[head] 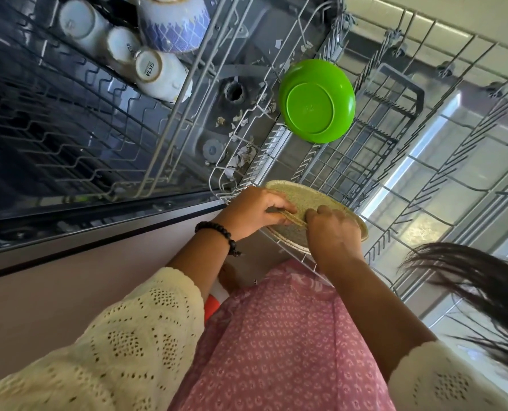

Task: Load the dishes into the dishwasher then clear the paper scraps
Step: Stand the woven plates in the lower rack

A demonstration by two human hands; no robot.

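- Head view, centre and right of frame: the grey wire lower dishwasher rack point(442, 161) is pulled out, presumably so dishes can be slotted in.
- Upper left: white ceramic cups point(157, 74) sit upside down in the upper rack, likely to drain.
- Upper centre: a bright green plastic bowl point(316, 100) leans bottom-up on the tines.
- Centre: a speckled beige round plate point(321, 200) rests at the rack's near edge, both hands on it.
- Left hand point(254, 210) and right hand point(332, 229) curl fingers around it, seemingly steering it between tines.
- Torn white paper scraps point(243, 154) litter the tub floor, uncleared.
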